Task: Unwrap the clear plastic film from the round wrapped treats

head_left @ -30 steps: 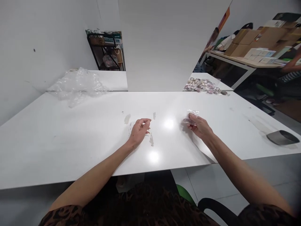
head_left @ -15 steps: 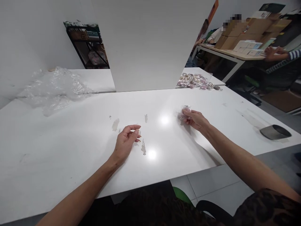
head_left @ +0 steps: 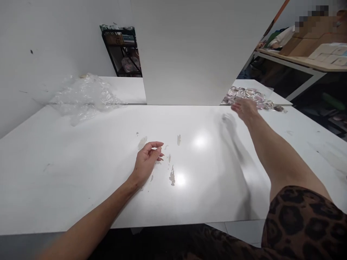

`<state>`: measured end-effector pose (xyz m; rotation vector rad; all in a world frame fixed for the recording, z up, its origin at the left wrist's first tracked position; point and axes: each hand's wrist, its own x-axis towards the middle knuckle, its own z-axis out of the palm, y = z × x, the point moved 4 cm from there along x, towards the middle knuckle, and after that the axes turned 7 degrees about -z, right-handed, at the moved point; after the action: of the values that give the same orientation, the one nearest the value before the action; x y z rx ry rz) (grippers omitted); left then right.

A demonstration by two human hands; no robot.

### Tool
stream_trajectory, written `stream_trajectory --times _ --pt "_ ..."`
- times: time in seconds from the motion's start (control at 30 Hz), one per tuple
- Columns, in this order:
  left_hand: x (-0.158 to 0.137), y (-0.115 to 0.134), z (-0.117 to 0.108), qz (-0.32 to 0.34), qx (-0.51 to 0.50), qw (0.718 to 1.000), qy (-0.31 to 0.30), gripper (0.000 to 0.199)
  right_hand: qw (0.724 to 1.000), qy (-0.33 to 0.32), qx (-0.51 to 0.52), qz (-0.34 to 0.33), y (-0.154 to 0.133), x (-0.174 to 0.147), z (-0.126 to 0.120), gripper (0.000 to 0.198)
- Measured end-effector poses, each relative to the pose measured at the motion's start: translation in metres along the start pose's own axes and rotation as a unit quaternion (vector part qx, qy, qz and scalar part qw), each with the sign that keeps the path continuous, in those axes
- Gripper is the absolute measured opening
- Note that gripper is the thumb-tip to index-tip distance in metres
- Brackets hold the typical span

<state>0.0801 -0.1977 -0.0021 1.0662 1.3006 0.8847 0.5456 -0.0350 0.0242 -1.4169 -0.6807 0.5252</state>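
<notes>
My left hand point(head_left: 148, 159) rests on the white table point(head_left: 108, 173), its fingers loosely curved and apart, with nothing seen in them. Worn greyish patches mark the tabletop beside its fingertips. Farther off on the right, my right hand point(head_left: 246, 108) is stretched out at the near edge of a pile of small clear plastic packets point(head_left: 255, 94) with pinkish and brown contents. Its fingers look extended and slightly blurred, and I see no packet in them. Part of the pile is hidden behind this hand.
Crumpled clear plastic point(head_left: 89, 95) lies at the back left against the wall. An upright white panel point(head_left: 195, 54) rises at the table's back edge. Behind it stand a black shelf point(head_left: 119, 47) and, at right, another table point(head_left: 292, 59) with cardboard boxes point(head_left: 306, 39) and a partly visible person.
My right hand has moved forward to the pile, and the packet it held no longer shows in it. My left hand keeps its pose. The view has swung a little left.
</notes>
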Motion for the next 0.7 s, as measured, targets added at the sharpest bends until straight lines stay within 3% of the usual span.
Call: stream_trajectory --times 0.17,0.37,0.57,0.7 --pt "-0.001 0.0 0.006 0.014 -0.017 0.999 -0.027 0.03 0.993 -0.072 0.021 0.091 0.036 -0.097 -0.008 0.02" --pt "0.011 -0.006 0.01 0.07 -0.051 0.996 -0.022 0.019 0.969 -0.213 0.052 0.118 0.017 -0.204 -0.006 0.02" --pt "0.025 -0.007 0.001 0.094 -0.087 0.992 0.015 0.012 0.934 -0.334 0.075 0.106 -0.006 -0.28 0.047 0.035" --pt "0.033 0.001 -0.013 0.133 -0.079 0.986 0.065 0.02 0.918 -0.364 0.105 0.115 -0.016 -0.328 0.096 0.035"
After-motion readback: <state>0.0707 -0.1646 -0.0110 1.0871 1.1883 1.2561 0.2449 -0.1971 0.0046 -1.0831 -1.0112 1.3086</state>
